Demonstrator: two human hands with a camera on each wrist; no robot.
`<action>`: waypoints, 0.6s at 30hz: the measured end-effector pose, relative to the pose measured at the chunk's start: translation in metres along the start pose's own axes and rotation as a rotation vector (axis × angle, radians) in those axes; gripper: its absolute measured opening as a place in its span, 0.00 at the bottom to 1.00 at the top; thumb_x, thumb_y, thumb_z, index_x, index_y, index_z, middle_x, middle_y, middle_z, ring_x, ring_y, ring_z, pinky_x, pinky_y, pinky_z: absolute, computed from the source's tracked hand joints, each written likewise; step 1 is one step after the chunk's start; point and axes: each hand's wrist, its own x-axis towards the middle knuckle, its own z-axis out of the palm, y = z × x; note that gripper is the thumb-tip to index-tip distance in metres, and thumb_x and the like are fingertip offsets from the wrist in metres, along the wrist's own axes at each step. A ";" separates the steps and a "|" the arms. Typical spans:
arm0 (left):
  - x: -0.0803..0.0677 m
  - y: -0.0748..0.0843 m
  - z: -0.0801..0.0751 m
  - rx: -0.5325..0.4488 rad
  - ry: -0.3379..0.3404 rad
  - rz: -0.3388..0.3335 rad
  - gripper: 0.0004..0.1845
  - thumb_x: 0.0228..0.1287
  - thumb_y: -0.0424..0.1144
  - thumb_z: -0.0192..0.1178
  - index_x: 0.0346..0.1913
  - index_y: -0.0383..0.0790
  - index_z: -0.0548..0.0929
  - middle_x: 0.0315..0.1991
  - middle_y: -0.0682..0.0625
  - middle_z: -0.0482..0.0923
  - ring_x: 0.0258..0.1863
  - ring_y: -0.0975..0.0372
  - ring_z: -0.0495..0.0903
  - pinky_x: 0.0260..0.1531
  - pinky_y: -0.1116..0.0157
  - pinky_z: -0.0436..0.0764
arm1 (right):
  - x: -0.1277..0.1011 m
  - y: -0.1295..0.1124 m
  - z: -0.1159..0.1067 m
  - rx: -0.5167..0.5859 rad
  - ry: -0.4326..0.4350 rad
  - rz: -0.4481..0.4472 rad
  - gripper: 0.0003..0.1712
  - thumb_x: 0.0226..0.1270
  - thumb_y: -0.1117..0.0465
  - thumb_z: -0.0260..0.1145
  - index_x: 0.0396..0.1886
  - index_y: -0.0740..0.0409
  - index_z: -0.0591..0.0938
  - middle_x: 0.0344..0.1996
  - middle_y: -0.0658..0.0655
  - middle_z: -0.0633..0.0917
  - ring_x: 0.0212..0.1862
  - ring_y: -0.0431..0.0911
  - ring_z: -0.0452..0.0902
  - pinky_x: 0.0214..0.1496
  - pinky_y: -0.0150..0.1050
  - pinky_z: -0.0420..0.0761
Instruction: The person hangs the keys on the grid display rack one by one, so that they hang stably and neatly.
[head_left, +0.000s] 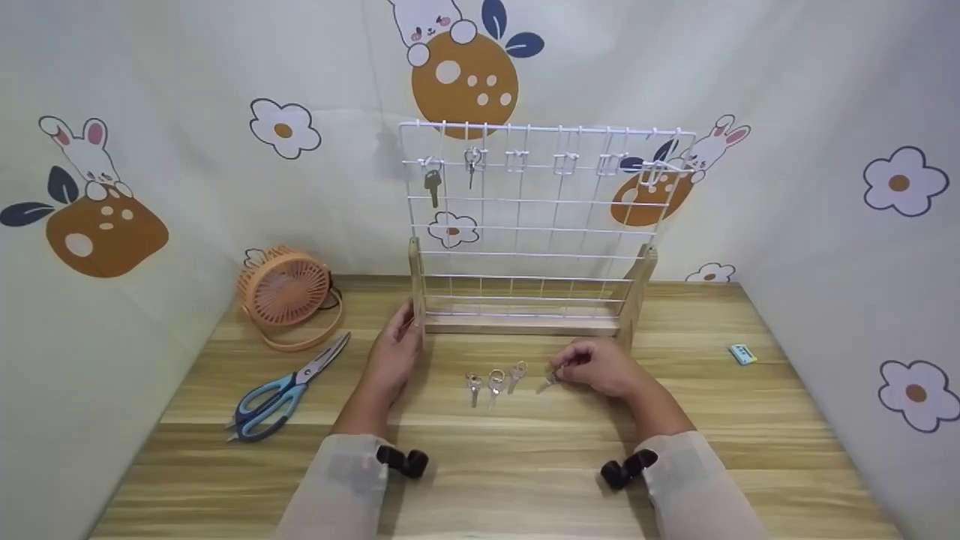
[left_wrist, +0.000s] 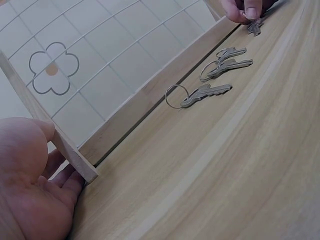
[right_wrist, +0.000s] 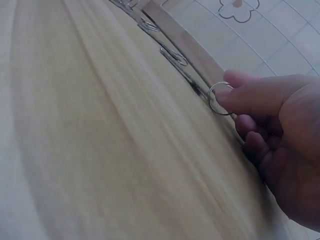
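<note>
I have my right hand [head_left: 600, 367] down on the bench near its middle, just in front of the wire rack [head_left: 540, 225], with thumb and fingertips pinched on the ring of a key [head_left: 547, 379]. The right wrist view shows that ring caught at my fingertips while the key itself lies on the wood. My left hand [head_left: 394, 352] rests against the rack's left wooden post [head_left: 415, 285], fingers straight and relaxed along it, the thumb on the near side; it steadies the post and grips nothing.

Three more keys [head_left: 493, 382] lie in a short row on the bench between my hands, each on its own ring, near one another but apart from the one I pinch. On the rack's top row of hooks, two keys [head_left: 450, 176] hang at the left end. The hooks further right look bare, though the last one near the rack's right edge is too small for me to tell.

So I judge the job about a third done: two keys hung, one in my fingers but not yet lifted, three waiting.

Scissors [head_left: 281, 394] and a small orange fan [head_left: 285, 292] sit toward the bench's left edge, well apart from my hands.
</note>
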 end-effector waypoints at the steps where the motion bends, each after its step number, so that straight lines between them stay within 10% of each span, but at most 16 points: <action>1: 0.000 0.000 0.000 -0.004 0.001 0.002 0.31 0.87 0.43 0.50 0.86 0.46 0.59 0.86 0.46 0.59 0.86 0.52 0.58 0.86 0.54 0.60 | 0.000 0.000 -0.001 0.018 0.001 0.010 0.08 0.65 0.66 0.77 0.44 0.56 0.93 0.42 0.56 0.94 0.42 0.39 0.86 0.45 0.27 0.84; 10: 0.000 0.001 0.000 -0.016 0.008 -0.008 0.31 0.87 0.43 0.50 0.86 0.47 0.60 0.85 0.45 0.60 0.85 0.51 0.60 0.85 0.53 0.62 | -0.001 -0.031 -0.007 0.197 0.104 0.049 0.15 0.67 0.59 0.80 0.49 0.61 0.92 0.45 0.54 0.94 0.44 0.40 0.89 0.48 0.30 0.89; 18: 0.000 0.000 0.000 -0.005 0.003 -0.019 0.31 0.87 0.46 0.50 0.86 0.47 0.59 0.86 0.45 0.59 0.86 0.52 0.59 0.85 0.53 0.62 | -0.004 -0.089 -0.008 0.387 0.221 -0.092 0.17 0.69 0.67 0.76 0.52 0.73 0.88 0.38 0.48 0.93 0.39 0.39 0.89 0.47 0.33 0.92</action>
